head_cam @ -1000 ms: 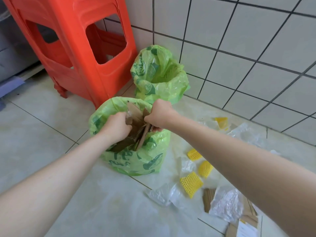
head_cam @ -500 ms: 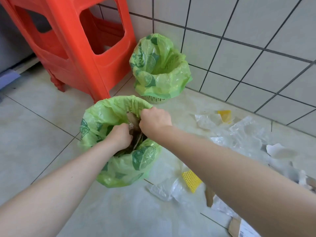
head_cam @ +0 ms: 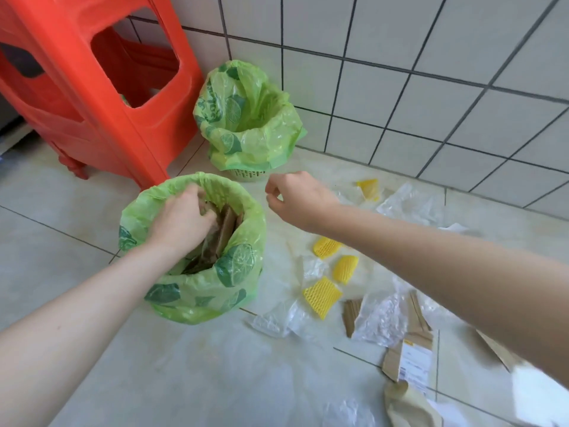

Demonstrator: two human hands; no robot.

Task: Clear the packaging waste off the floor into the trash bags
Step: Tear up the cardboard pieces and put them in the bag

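Pale tiled floor (head_cam: 77, 229). Near green-bagged bin (head_cam: 197, 291) just in front of red stool (head_cam: 101, 97); far bagged bin (head_cam: 246, 118) right of stool; yellow foam nets (head_cam: 321, 295), clear plastic (head_cam: 380, 318), cardboard scraps (head_cam: 351, 314) farther right.

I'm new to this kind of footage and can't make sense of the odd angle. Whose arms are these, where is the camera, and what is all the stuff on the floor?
There is no machine here: a person wears a wide-angle camera on the head, looking down at their own arms. The left hand reaches into the near green trash bag, pressing down brown cardboard pieces. Whether it grips them is hard to tell. The right hand hangs above the floor, fingers loosely curled, holding nothing. A second green bag lines a small basket by the tiled wall, beside a red plastic stool. Waste on the floor: yellow foam nets, clear plastic wrappers, and torn cardboard with a label.
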